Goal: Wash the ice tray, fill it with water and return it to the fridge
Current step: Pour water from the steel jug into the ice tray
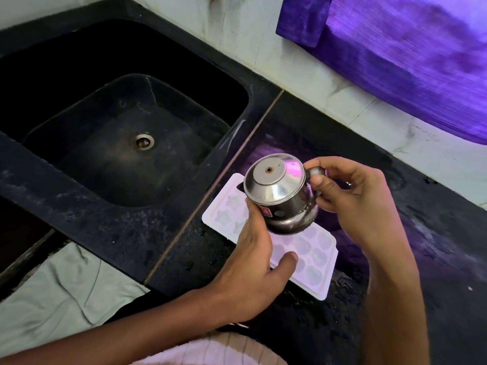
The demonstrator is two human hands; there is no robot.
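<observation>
A white ice tray with shaped moulds lies on the black counter, just right of the sink. A lidded steel jug hangs tilted over the tray's far half. My right hand grips the jug's handle. My left hand cups the jug's lower side with its fingers, the thumb stretched over the tray. No water stream is visible, and I cannot tell if the moulds hold water.
A deep black sink with a metal drain sits to the left. A purple cloth-covered object stands against the white tiled wall behind the counter. Pale fabric shows at the lower left.
</observation>
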